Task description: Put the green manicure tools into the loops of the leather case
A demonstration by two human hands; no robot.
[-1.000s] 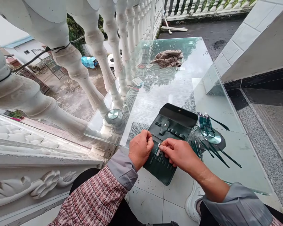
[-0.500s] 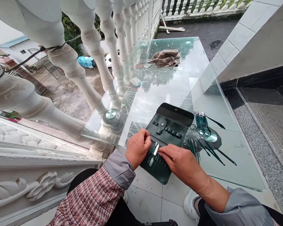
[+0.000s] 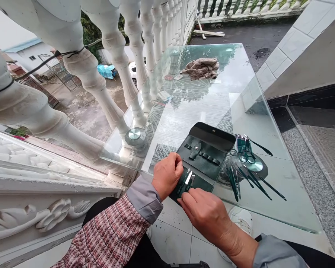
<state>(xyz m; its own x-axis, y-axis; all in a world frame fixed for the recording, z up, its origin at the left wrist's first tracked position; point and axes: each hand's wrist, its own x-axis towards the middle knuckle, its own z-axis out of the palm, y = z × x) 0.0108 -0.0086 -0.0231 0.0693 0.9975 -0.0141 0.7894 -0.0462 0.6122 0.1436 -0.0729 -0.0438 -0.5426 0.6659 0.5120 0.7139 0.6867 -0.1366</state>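
Note:
A dark green manicure case (image 3: 203, 169) lies unfolded at the near edge of the glass table, with elastic loops and a snap on its flap. My left hand (image 3: 167, 175) is closed on its left edge. Slim metal manicure tools (image 3: 188, 176) sit in the loops of the lower panel. My right hand (image 3: 205, 208) covers that panel's lower part, fingers pinched together at the tools' lower ends; what they grip is hidden. To the right lie nail clippers (image 3: 242, 143), small scissors (image 3: 247, 158) and several dark green slender tools (image 3: 257, 182).
The glass tabletop (image 3: 281, 193) has a sharp-looking near edge. A crumpled brown cloth (image 3: 202, 69) and a small card (image 3: 164, 96) lie farther back. White balusters (image 3: 100, 85) run along the left; a tiled wall (image 3: 287, 52) stands on the right.
My right hand has slid down toward the case's lower edge, uncovering another tool's tip in the loops. My left hand stays on the left edge. The view has shifted slightly.

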